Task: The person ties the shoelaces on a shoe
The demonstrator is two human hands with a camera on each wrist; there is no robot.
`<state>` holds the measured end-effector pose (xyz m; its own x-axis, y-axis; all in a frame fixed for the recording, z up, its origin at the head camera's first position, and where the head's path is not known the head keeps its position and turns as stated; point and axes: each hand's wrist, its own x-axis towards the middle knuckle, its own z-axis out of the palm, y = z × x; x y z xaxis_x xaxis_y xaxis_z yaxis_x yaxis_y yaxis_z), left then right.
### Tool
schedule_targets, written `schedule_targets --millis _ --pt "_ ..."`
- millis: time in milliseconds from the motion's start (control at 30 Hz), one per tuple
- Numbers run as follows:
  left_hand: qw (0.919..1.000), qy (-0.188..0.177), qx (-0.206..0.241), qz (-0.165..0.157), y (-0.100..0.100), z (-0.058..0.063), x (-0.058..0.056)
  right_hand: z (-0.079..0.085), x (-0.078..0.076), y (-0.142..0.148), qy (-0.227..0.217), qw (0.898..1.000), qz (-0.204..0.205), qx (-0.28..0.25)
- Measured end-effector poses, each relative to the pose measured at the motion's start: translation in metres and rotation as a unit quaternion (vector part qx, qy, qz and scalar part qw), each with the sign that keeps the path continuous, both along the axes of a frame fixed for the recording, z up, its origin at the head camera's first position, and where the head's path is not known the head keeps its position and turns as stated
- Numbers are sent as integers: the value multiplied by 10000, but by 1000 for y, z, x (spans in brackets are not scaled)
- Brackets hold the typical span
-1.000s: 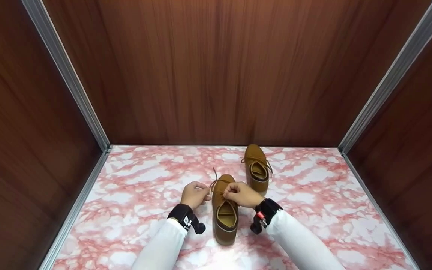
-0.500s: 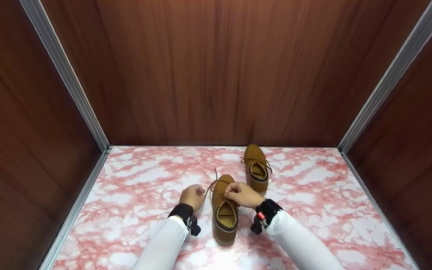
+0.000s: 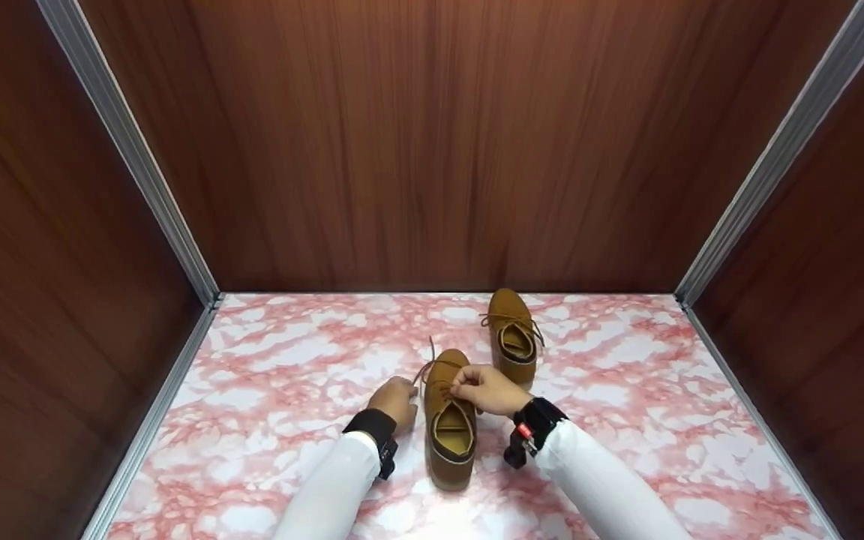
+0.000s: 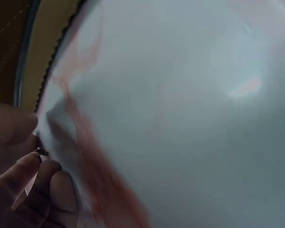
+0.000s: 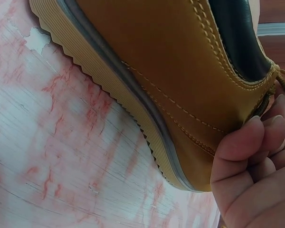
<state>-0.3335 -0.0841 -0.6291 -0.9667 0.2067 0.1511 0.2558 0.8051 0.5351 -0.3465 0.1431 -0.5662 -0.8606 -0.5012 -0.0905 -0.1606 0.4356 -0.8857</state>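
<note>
A tan lace-up shoe [image 3: 448, 469] stands upright on the floor, toe pointing away from me. To its left, my left hand [image 3: 396, 401] is held low beside the shoe, and a brown shoelace [image 3: 421, 369] runs from the shoe toward it. A small dark bit of the lace [image 4: 41, 152] shows between its fingertips in the left wrist view. My right hand [image 3: 490, 390] reaches over the shoe's right side and pinches the lace at the throat; that dark lace [image 5: 264, 102] shows beside the fingertips in the right wrist view. The pinched part is mostly hidden by fingers.
A matching tan shoe [image 3: 508, 306], its laces loosely spread, stands behind and to the right, near the back wall. Brown wood-look panels [image 3: 432, 150] enclose the back and both sides, with grey metal strips [image 3: 139, 157] at the corners. The floor [image 3: 267, 390] is pink-and-white marbled.
My left hand has moved left from the shoe, then dropped lower and turned with its back upward, drawing the lace out sideways. My right hand has barely moved. Both shoes stay in place.
</note>
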Motion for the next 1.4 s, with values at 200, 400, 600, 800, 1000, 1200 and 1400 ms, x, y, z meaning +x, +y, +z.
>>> schedule_targets --millis 200,400,600,800,1000,1200,1400 --pt "9991 -25 175 391 -4 -3 1 -1 0 1 56 9999 19 129" --pt "9921 545 -133 1122 -12 -4 0 -1 1 2 149 9997 85 159" --pt "9875 383 -244 1509 -17 0 3 -1 1 2 203 9995 75 232" --pt "9925 79 -242 1198 -19 5 5 0 0 2 226 9994 80 252" --pt "9960 -134 -412 777 -21 2 6 0 0 2 67 9999 80 138" --pt "9979 127 -293 569 -24 -1 7 3 1 1 -128 9999 84 -53" --pt "9976 164 -195 646 -23 -1 8 6 3 -1 -224 9997 40 -72"
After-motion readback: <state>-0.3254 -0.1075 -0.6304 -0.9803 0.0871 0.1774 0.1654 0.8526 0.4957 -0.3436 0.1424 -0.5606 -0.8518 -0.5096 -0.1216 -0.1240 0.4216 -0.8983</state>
